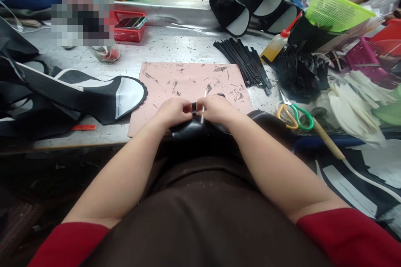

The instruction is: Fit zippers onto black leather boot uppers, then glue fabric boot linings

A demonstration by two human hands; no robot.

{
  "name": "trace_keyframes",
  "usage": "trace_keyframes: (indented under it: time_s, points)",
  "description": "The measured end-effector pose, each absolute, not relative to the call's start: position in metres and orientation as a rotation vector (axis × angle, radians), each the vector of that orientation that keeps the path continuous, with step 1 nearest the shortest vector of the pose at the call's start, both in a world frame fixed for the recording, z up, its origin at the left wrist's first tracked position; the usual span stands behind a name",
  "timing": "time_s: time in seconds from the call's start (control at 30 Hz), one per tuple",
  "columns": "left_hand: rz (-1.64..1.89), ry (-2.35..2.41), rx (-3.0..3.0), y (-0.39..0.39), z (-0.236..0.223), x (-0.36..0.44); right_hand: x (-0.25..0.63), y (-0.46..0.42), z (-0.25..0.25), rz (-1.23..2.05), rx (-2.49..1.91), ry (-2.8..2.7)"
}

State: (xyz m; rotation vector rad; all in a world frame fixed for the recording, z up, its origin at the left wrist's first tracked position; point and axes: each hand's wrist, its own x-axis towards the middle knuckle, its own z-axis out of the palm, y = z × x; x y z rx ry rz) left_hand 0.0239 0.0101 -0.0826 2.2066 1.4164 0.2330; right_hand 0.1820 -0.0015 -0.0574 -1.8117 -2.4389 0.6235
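Observation:
A glossy black leather piece (191, 130) lies over the table's front edge and the near side of a pink board (188, 77). My left hand (176, 112) is closed, with its thumb and fingers pinching the leather's upper edge. Just to its right, my right hand (216, 109) is closed around a thin, pale pen-like stick (203, 114) that stands nearly upright between the fingers. The right fingertips also meet the leather edge, though their exact grip is hidden. Dark scraps dot the board.
Black strips (244, 60) lie fanned behind the board. To the right are scissors (294, 116), a glue bottle (277, 44), a wooden-handled tool (328, 139) and a green basket (338, 10). Black-and-white boot pieces (103, 96) cover the left side. A red basket (130, 33) stands behind.

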Motion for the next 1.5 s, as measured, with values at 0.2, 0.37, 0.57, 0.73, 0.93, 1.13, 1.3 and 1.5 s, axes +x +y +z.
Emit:
trace_keyframes:
  time_s: [0.2,0.37,0.57,0.73,0.93,1.13,1.3,1.5]
  points:
    - [0.446,1.465,2.375,-0.009,-0.094,0.024,0.193,-0.01,-0.069,0.915,-1.59,-1.943]
    - [0.635,1.363,2.655,-0.018,-0.107,0.02,0.187,-0.024,-0.068,1.012,-1.45,-1.503]
    - [0.8,1.182,2.876,-0.019,-0.111,0.014,0.181,-0.03,-0.074,1.04,-1.402,-1.391]
    - [0.828,1.188,2.856,-0.02,-0.111,0.013,0.178,-0.029,-0.083,1.048,-1.457,-1.521]
    - [0.773,1.231,2.854,-0.022,-0.111,0.012,0.174,-0.026,-0.078,0.988,-1.549,-1.664]
    - [0.775,1.195,2.693,-0.024,-0.11,0.006,0.174,-0.025,-0.078,1.01,-1.546,-1.735]
    - [0.805,1.161,2.583,-0.029,-0.111,-0.001,0.173,-0.025,-0.075,1.017,-1.581,-1.819]
    - [0.857,1.132,2.576,-0.029,-0.114,-0.001,0.17,-0.026,-0.074,0.963,-1.605,-1.922]
